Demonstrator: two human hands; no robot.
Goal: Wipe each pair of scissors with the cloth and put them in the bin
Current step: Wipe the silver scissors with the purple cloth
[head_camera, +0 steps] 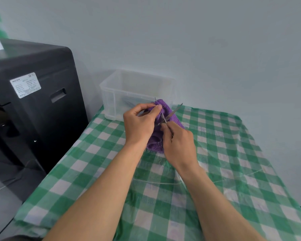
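Observation:
My left hand [140, 123] pinches a purple cloth [165, 112] around one blade of a small pair of metal scissors [172, 113]. The scissors are spread open above the table, one tip poking out above the cloth, the other blade pointing up to the right. My right hand [178, 141] grips the scissors by their handles, which my fingers hide. The rest of the cloth hangs down between my two hands. Behind them a clear plastic bin [111, 94] stands at the table's far left corner, with something bluish lying inside it.
The table wears a green and white checked cloth [215, 171] under clear plastic film. A large black machine [33, 101] stands close on the left. A pale wall rises right behind the bin and table.

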